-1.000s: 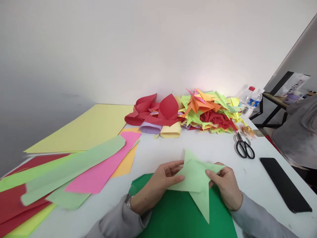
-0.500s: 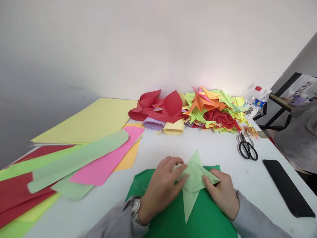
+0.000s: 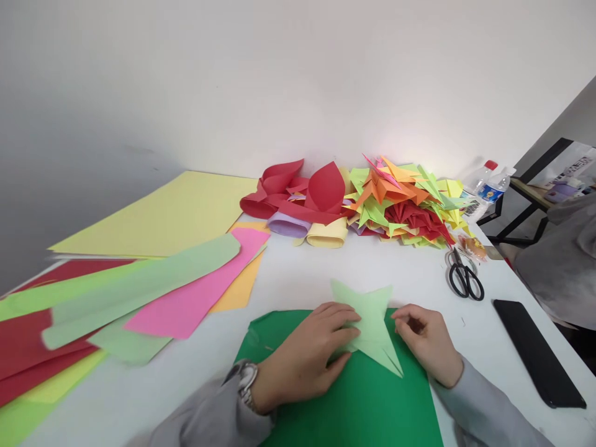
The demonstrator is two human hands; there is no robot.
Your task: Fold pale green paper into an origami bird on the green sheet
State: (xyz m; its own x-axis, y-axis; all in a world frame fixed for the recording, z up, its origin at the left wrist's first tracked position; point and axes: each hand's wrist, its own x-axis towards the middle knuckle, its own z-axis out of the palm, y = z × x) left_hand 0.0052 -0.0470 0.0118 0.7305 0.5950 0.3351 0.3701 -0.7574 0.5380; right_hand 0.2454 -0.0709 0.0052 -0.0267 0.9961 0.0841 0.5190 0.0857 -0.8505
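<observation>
A pale green folded paper star (image 3: 372,320) lies over a green sheet (image 3: 335,410), its points spread out and its lower right point showing a split crease. My left hand (image 3: 311,354), with a watch at the wrist, holds the star's left side, fingers on top and thumb below; that part of the paper is hidden. Just right of the star, my right hand (image 3: 426,341) is apart from it, thumb and curled fingertips close together with nothing visible in them.
Coloured paper strips, among them a pink sheet (image 3: 200,285), lie at left before a large yellow sheet (image 3: 153,214). Red curled paper (image 3: 326,192) and a heap of folded paper stars (image 3: 400,205) stand by the wall. Scissors (image 3: 465,279) and a black phone-like slab (image 3: 537,354) lie at right.
The star has turned, so its long point now aims to the lower right instead of straight down. My right hand has let go of it and moved slightly right.
</observation>
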